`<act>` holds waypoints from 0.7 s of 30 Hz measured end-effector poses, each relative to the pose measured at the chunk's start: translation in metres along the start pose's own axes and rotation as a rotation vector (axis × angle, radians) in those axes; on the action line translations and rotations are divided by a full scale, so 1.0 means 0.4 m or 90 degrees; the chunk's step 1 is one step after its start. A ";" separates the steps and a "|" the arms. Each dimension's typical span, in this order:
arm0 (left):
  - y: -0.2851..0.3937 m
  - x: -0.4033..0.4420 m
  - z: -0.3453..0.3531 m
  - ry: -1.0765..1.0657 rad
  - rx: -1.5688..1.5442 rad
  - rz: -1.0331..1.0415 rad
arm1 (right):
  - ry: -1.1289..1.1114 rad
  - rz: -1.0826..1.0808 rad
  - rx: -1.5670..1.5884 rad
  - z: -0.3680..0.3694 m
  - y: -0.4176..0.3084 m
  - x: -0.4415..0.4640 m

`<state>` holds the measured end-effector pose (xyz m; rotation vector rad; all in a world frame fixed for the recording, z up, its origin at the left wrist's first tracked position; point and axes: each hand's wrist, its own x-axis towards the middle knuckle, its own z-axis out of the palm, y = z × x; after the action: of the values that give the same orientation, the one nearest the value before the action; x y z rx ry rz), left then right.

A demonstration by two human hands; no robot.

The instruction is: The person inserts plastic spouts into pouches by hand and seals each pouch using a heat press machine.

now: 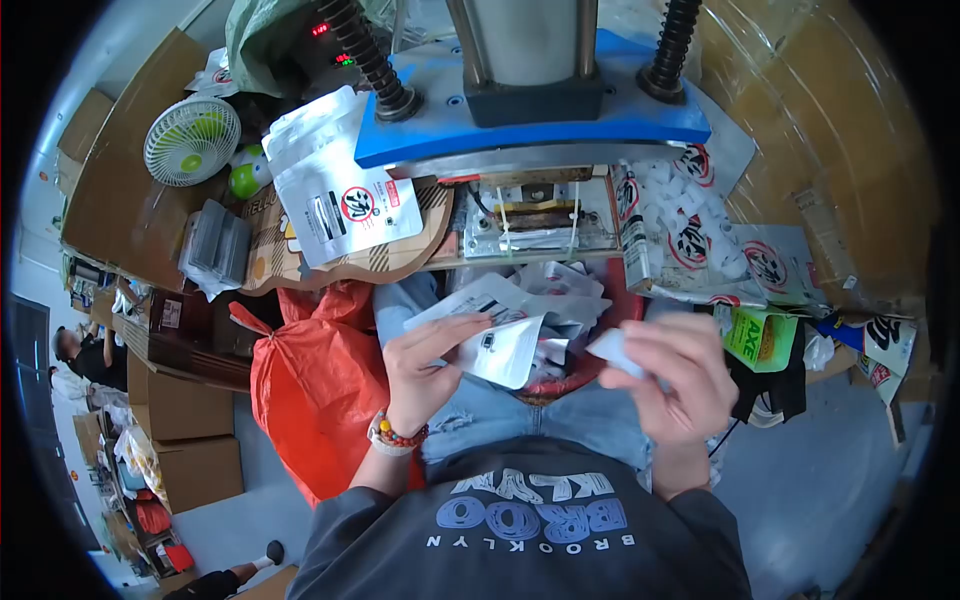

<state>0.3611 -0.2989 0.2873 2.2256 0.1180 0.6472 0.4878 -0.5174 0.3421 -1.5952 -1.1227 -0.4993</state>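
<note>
A white and silver pouch point(505, 352) with a small dark print is held in my left hand point(432, 362), above the lap. My right hand point(672, 375) is to the right of it, its fingers closed on a small white piece point(617, 352). Pouch and white piece are apart. Below both hands, a red basket point(622, 292) on the lap holds more silver pouches point(565, 290). A stack of printed white pouches point(345, 205) lies on the board at the left. Several small white pieces point(690, 205) lie in a heap at the right.
A press with a blue plate point(540, 140) stands in front, over a metal fixture point(535, 215). At the left are a small fan point(192, 142), clear plastic boxes point(217, 245) and a red bag point(315, 390). A green AXE packet point(760, 338) is at the right. Another person point(95, 355) is far left.
</note>
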 end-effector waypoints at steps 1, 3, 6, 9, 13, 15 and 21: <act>0.001 0.010 0.001 -0.002 -0.002 0.002 | -0.004 0.009 -0.056 -0.017 -0.005 -0.007; 0.017 0.018 0.004 0.013 0.080 0.097 | -0.122 0.000 -0.123 -0.010 0.005 0.002; 0.035 0.021 -0.005 -0.078 0.017 0.107 | -0.156 -0.003 0.051 -0.012 0.009 0.010; 0.033 0.024 0.014 -0.122 -0.071 0.063 | -0.150 0.052 0.102 -0.006 0.011 0.023; -0.064 0.009 0.136 -0.127 -0.309 -0.377 | -0.164 0.145 -0.039 0.035 0.106 0.004; -0.101 0.038 0.165 -0.067 -0.455 -0.464 | -0.090 0.160 -0.074 -0.014 0.125 -0.002; -0.109 0.137 0.167 0.000 -0.675 -0.507 | -0.148 0.338 -0.352 -0.031 0.254 -0.025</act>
<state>0.4463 -0.2990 0.2416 1.0134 0.4983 0.1623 0.5727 -0.5314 0.2858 -2.3883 -0.6992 -0.2800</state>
